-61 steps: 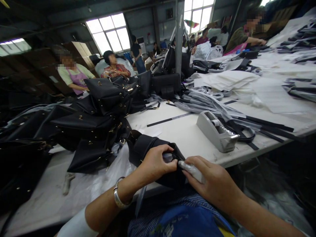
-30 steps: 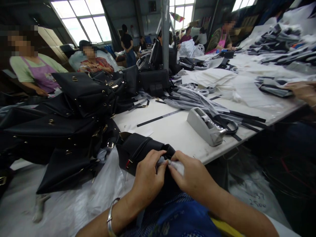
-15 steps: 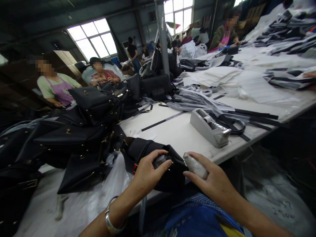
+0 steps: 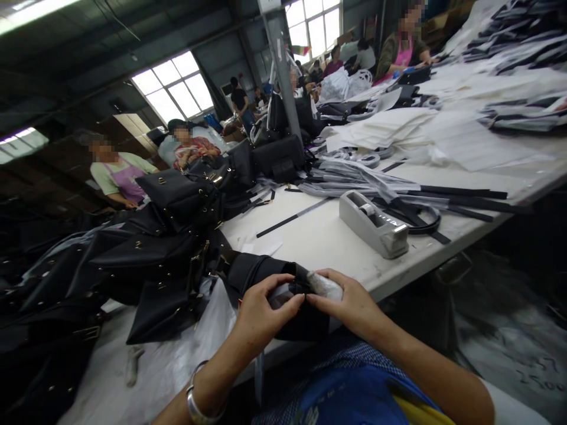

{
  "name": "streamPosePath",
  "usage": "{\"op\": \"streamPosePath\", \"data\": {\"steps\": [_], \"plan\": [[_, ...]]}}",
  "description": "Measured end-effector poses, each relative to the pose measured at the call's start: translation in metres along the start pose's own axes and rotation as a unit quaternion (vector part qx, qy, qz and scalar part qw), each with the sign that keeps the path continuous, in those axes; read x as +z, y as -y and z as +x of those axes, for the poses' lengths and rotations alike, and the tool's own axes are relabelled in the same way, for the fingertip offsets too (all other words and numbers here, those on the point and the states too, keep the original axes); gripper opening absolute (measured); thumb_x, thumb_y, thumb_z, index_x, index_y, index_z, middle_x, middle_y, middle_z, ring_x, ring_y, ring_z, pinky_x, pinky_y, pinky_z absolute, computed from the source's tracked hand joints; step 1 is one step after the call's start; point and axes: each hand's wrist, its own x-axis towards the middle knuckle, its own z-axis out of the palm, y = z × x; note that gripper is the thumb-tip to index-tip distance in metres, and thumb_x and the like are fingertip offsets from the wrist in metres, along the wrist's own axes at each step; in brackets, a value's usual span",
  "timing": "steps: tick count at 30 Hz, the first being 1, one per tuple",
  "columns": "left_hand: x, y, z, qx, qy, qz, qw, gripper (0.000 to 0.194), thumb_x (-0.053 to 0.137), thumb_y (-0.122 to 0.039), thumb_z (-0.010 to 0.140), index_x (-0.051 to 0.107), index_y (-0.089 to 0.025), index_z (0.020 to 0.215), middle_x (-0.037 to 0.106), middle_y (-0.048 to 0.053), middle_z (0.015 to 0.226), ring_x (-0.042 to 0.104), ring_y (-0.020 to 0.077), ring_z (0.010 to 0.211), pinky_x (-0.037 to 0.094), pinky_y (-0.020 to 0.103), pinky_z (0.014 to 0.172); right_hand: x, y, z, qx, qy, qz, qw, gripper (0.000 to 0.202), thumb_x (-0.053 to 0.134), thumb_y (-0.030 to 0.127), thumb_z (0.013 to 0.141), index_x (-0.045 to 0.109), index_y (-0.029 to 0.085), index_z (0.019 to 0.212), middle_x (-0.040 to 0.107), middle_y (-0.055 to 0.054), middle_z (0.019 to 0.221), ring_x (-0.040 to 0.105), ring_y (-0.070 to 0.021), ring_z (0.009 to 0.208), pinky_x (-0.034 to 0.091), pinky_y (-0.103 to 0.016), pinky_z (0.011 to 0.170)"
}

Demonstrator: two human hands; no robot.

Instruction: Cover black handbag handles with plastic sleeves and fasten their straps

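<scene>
A black bag [image 4: 253,268] lies on its side at the near table edge, its opening turned toward my hands. My left hand [image 4: 261,307], wearing a silver bracelet, is closed on the rim of this bag, thumb and fingers curled around the edge. In my right hand [image 4: 354,298] is a whitish, plastic-wrapped roll-shaped bundle [image 4: 326,287], pinched between thumb and fingers. Its tip is at the bag's opening, close to my left fingertips. What lies inside the bag is mostly hidden.
Black bags [image 4: 177,195] are heaped on the left. A grey tape dispenser [image 4: 372,227] stands right of centre, near straps [image 4: 367,183] in clear film. White sheets [image 4: 385,130] lie farther back. Several people work around the table [image 4: 305,236]; a metal post [image 4: 286,77] rises behind.
My right hand has moved left with the white bundle, up to the bag's opening. My left hand keeps its hold on the bag. The head view has shifted slightly.
</scene>
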Motion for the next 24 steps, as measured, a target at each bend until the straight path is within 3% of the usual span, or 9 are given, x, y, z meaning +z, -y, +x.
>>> {"op": "streamPosePath", "data": {"steps": [5, 10, 15, 18, 21, 23, 24], "plan": [[0.011, -0.003, -0.009, 0.001, -0.04, 0.034, 0.999, 0.031, 0.069, -0.027, 0.077, 0.071, -0.019, 0.107, 0.077, 0.004, 0.099, 0.072, 0.022, 0.089, 0.057, 0.031, 0.082, 0.006, -0.001, -0.002, 0.02, -0.003, 0.025, 0.999, 0.032, 0.074, 0.035, 0.077, 0.069, 0.018, 0.104, 0.074, -0.002, 0.092, 0.067, -0.0217, 0.085, 0.052, -0.029, 0.075], [0.019, 0.002, -0.006, 0.031, -0.091, 0.076, 0.992, 0.031, 0.067, -0.021, 0.075, 0.07, -0.018, 0.105, 0.076, 0.004, 0.097, 0.071, 0.0208, 0.087, 0.057, 0.032, 0.085, 0.009, -0.003, -0.004, -0.024, -0.033, 0.0, 0.999, 0.031, 0.071, 0.035, 0.081, 0.068, 0.02, 0.107, 0.074, -0.004, 0.1, 0.068, -0.0236, 0.094, 0.052, -0.033, 0.083], [0.012, -0.005, 0.006, 0.08, -0.038, 0.054, 0.995, 0.034, 0.07, -0.021, 0.079, 0.065, -0.018, 0.113, 0.073, 0.006, 0.11, 0.068, 0.021, 0.099, 0.054, 0.031, 0.091, 0.0, -0.009, -0.003, -0.102, -0.041, -0.085, 0.99, 0.035, 0.073, 0.034, 0.08, 0.065, 0.023, 0.112, 0.071, -0.007, 0.115, 0.066, -0.0263, 0.107, 0.052, -0.038, 0.094], [0.003, -0.013, 0.002, 0.1, -0.014, 0.043, 0.994, 0.055, 0.075, -0.032, 0.081, 0.056, -0.021, 0.131, 0.068, 0.008, 0.124, 0.064, 0.023, 0.112, 0.049, 0.035, 0.1, -0.004, -0.009, -0.003, -0.15, -0.021, -0.126, 0.98, 0.036, 0.074, 0.031, 0.081, 0.064, 0.025, 0.115, 0.067, -0.007, 0.125, 0.064, -0.0263, 0.115, 0.051, -0.039, 0.098], [0.002, -0.014, -0.021, 0.13, -0.098, 0.043, 0.986, 0.068, 0.076, -0.048, 0.079, 0.052, -0.022, 0.137, 0.06, 0.011, 0.134, 0.054, 0.0276, 0.126, 0.041, 0.04, 0.109, -0.006, -0.008, -0.003, -0.139, -0.008, -0.167, 0.976, 0.034, 0.071, 0.035, 0.083, 0.063, 0.026, 0.115, 0.073, -0.005, 0.112, 0.07, -0.0262, 0.101, 0.057, -0.036, 0.086], [0.01, -0.007, -0.047, 0.11, -0.206, 0.008, 0.972, 0.054, 0.066, -0.055, 0.085, 0.059, -0.024, 0.128, 0.065, 0.011, 0.124, 0.057, 0.028, 0.119, 0.044, 0.041, 0.106, -0.01, -0.006, -0.003, -0.136, -0.012, -0.19, 0.972, 0.032, 0.071, 0.039, 0.083, 0.064, 0.026, 0.112, 0.075, -0.005, 0.107, 0.072, -0.0269, 0.095, 0.058, -0.035, 0.082], [0.018, 0.0, -0.061, 0.075, -0.25, -0.033, 0.965, 0.044, 0.059, -0.056, 0.09, 0.064, -0.023, 0.118, 0.07, 0.01, 0.109, 0.063, 0.0262, 0.107, 0.048, 0.039, 0.098, -0.013, -0.004, -0.002, -0.133, -0.016, -0.198, 0.971, 0.033, 0.072, 0.041, 0.082, 0.065, 0.026, 0.111, 0.075, -0.004, 0.106, 0.072, -0.0274, 0.094, 0.058, -0.035, 0.08]]}}
